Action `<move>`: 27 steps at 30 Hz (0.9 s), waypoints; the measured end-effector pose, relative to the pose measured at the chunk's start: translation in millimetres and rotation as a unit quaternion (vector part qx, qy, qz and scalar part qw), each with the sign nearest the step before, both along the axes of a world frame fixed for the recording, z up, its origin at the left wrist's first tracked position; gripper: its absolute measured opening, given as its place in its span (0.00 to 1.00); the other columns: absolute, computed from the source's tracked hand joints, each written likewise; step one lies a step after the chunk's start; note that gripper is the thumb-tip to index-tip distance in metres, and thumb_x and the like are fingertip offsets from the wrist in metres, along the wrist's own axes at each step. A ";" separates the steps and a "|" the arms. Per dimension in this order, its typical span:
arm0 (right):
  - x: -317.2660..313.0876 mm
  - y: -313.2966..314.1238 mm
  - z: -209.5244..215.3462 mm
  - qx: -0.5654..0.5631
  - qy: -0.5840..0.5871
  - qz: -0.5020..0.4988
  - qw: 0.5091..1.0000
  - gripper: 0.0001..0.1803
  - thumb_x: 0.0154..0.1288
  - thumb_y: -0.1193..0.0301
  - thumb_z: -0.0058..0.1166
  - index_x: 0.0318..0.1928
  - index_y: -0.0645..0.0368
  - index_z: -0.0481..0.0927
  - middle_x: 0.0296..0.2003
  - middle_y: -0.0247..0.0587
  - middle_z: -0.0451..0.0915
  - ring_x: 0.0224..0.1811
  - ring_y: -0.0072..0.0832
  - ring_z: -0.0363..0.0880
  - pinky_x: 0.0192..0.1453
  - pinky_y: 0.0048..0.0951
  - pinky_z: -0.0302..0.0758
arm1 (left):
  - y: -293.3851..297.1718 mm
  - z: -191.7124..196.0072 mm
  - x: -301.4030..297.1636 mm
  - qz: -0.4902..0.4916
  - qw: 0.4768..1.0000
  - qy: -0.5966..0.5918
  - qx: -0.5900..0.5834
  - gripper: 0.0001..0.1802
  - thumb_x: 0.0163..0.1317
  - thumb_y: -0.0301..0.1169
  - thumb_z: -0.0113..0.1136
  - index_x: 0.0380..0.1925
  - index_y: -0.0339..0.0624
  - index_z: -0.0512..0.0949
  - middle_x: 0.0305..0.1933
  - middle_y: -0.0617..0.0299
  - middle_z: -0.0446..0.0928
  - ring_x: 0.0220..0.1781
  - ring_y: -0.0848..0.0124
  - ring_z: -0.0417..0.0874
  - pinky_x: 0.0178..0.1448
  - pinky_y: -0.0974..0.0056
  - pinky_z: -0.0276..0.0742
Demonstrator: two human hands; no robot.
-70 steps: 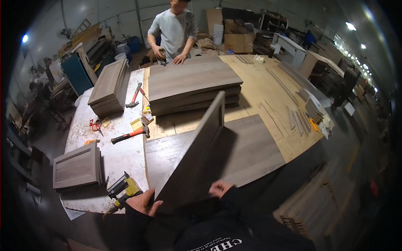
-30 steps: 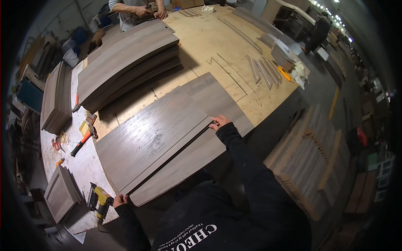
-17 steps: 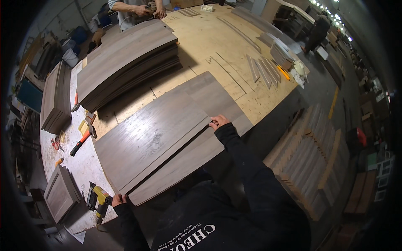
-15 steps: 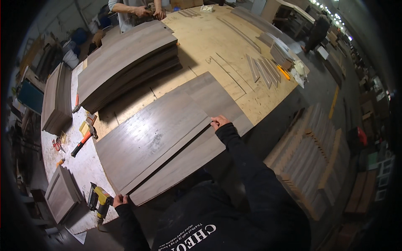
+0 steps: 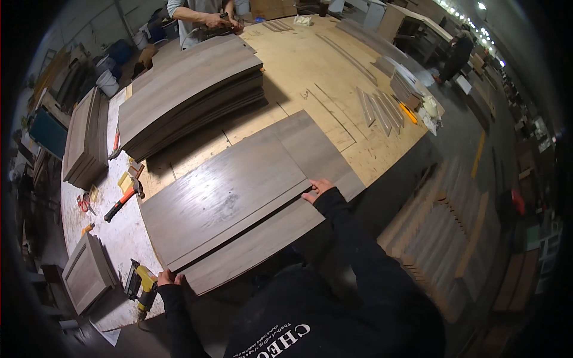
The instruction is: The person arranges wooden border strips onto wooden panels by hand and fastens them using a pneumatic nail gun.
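Observation:
A grey-brown wood panel (image 5: 227,191) lies slantwise before me, on top of other boards, with a narrow edge strip along its near side. My right hand (image 5: 320,190) grips this panel at its right near corner, thumb below the edge and fingers on top. At the left near corner, my left hand (image 5: 170,278) pinches the same panel. A dark gap runs between its near edge and a lower board (image 5: 256,253), which sticks out toward me. Another grey-brown board (image 5: 316,143) shows past the panel's right end. Close to my left hand lies a yellow-and-black nail gun (image 5: 142,283).
A tall stack of panels (image 5: 191,77) stands beyond. To the left are a hammer (image 5: 122,201), red scissors (image 5: 85,203) and framed doors (image 5: 89,274). Thin strips (image 5: 379,112) lie at the far right of the plywood table (image 5: 286,53). Another person (image 5: 203,21) works across it.
My right hand has come slightly nearer and my left has moved slightly away with the panel's corners. The panel has turned, so the gap along its near edge runs more evenly.

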State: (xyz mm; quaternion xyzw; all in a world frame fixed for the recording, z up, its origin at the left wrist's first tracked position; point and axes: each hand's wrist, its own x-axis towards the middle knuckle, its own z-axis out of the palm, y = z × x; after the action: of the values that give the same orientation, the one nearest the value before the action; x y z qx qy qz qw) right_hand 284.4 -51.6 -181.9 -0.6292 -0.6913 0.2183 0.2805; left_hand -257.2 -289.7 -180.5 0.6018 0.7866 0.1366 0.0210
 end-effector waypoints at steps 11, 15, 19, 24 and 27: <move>-18.8 -5.5 -12.6 0.105 -0.070 -0.024 0.992 0.33 0.41 0.54 0.70 0.46 0.60 0.76 0.36 0.47 0.74 0.34 0.38 0.78 0.38 0.33 0.76 | -6.9 -12.4 -3.7 0.083 0.993 0.006 0.080 0.20 0.44 0.40 0.70 0.21 0.38 0.71 0.20 0.53 0.70 0.22 0.56 0.72 0.27 0.57 0.68; -6.9 -2.0 -29.1 0.022 -0.005 -0.031 0.999 0.33 0.43 0.52 0.67 0.45 0.61 0.77 0.40 0.53 0.75 0.44 0.48 0.73 0.47 0.41 0.72 | -3.1 -24.8 -0.7 0.049 0.991 0.036 0.118 0.19 0.47 0.43 0.66 0.21 0.39 0.72 0.22 0.50 0.71 0.24 0.52 0.73 0.27 0.55 0.67; -5.3 -4.1 -12.0 0.052 0.011 -0.045 0.998 0.30 0.40 0.58 0.71 0.45 0.57 0.78 0.34 0.45 0.74 0.34 0.34 0.77 0.36 0.31 0.76 | 4.5 -3.4 21.1 0.084 0.988 -0.030 0.130 0.19 0.42 0.40 0.71 0.21 0.39 0.73 0.21 0.52 0.72 0.24 0.54 0.73 0.28 0.57 0.68; 12.4 0.8 -20.7 0.039 0.021 -0.008 0.999 0.27 0.40 0.62 0.71 0.43 0.56 0.78 0.32 0.43 0.73 0.29 0.34 0.73 0.36 0.30 0.73 | 3.6 5.6 29.3 0.174 0.955 -0.220 0.099 0.19 0.40 0.35 0.73 0.27 0.35 0.76 0.22 0.54 0.75 0.25 0.64 0.77 0.30 0.64 0.72; -16.2 -5.7 12.0 0.047 -0.018 -0.007 0.999 0.33 0.34 0.57 0.73 0.41 0.60 0.75 0.33 0.45 0.72 0.33 0.37 0.73 0.39 0.33 0.72 | 12.7 45.3 56.9 0.208 0.968 -0.133 0.052 0.32 0.31 0.43 0.78 0.29 0.33 0.71 0.24 0.52 0.73 0.27 0.58 0.76 0.33 0.62 0.73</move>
State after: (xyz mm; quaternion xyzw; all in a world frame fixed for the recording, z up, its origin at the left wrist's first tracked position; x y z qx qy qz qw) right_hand 268.2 -57.3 -169.9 -0.6236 -0.7015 0.1724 0.2988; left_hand -200.3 -277.1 -135.2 0.4016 0.8764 0.2576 0.0654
